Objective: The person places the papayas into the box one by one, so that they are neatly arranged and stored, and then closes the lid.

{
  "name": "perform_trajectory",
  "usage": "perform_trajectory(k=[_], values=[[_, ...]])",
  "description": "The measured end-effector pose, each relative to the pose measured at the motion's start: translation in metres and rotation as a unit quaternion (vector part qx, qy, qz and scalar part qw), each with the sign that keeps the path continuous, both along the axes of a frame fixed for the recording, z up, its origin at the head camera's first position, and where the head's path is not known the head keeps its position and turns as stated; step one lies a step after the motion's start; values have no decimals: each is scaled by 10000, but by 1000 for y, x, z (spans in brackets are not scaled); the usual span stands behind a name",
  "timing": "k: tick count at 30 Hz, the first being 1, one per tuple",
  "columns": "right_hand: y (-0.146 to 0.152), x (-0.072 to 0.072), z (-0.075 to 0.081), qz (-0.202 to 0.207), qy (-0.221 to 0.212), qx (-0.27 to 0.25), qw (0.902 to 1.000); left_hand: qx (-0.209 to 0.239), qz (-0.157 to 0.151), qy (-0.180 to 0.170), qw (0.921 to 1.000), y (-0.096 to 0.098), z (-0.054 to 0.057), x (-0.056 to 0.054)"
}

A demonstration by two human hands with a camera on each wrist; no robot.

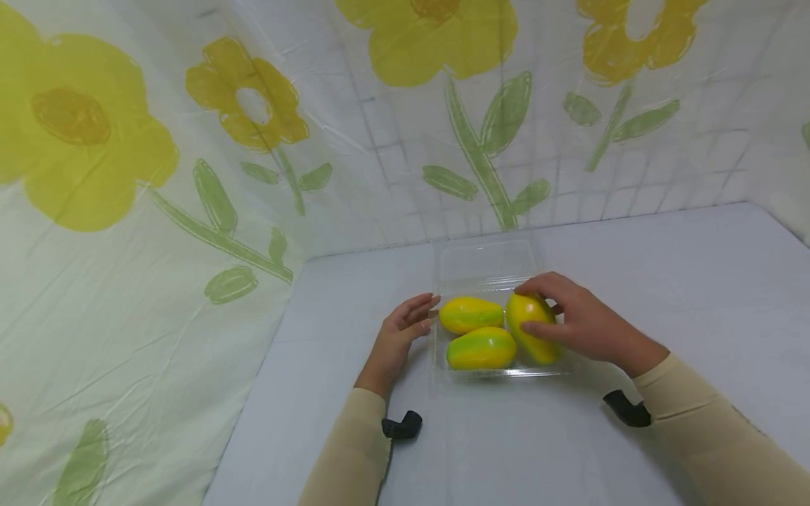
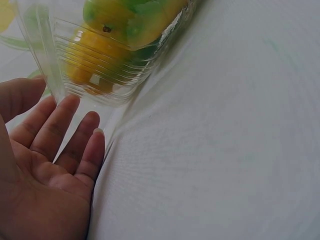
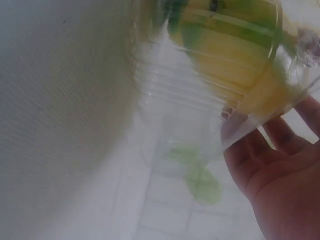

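Observation:
A clear plastic clamshell box [image 1: 500, 373] stands on the table with three glossy yellow-green mangoes inside. At its right end my right hand [image 1: 579, 320] grips one mango [image 1: 528, 313], thumb on the near side and fingers over the far side. Two other mangoes, an upper one [image 1: 470, 315] and a lower one [image 1: 482, 348], lie side by side in the left part. My left hand [image 1: 399, 337] is at the box's left edge with fingers loosely extended, holding nothing. In the left wrist view, its fingertips [image 2: 70, 102] are at the clear rim; contact is hard to tell.
The box's transparent lid [image 1: 487, 260] lies folded back behind it. A white cloth covers the table [image 1: 506, 443], and a flower-printed curtain [image 1: 380, 197] hangs along the back and left. Black wrist cameras [image 1: 403, 426] sit on both sleeves.

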State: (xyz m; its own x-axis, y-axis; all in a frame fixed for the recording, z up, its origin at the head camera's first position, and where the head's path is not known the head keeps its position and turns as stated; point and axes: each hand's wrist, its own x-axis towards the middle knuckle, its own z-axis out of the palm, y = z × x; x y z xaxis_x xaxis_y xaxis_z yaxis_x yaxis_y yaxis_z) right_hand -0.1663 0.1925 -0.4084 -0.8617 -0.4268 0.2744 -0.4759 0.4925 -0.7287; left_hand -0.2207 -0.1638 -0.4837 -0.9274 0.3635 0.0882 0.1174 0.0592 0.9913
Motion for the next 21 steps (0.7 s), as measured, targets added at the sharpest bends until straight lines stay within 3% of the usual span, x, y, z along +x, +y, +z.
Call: perform_trajectory(k=[6, 13, 21], values=[[-6, 2, -3, -237, 185, 608, 9977, 30, -6, 54, 10000, -1, -2, -1], [-14, 3, -8, -520, 515, 1348, 9882, 64, -3, 51, 10000, -1, -2, -1], [-14, 1, -15, -522, 769, 1618, 9824, 74, -19, 45, 10000, 0, 0, 0]])
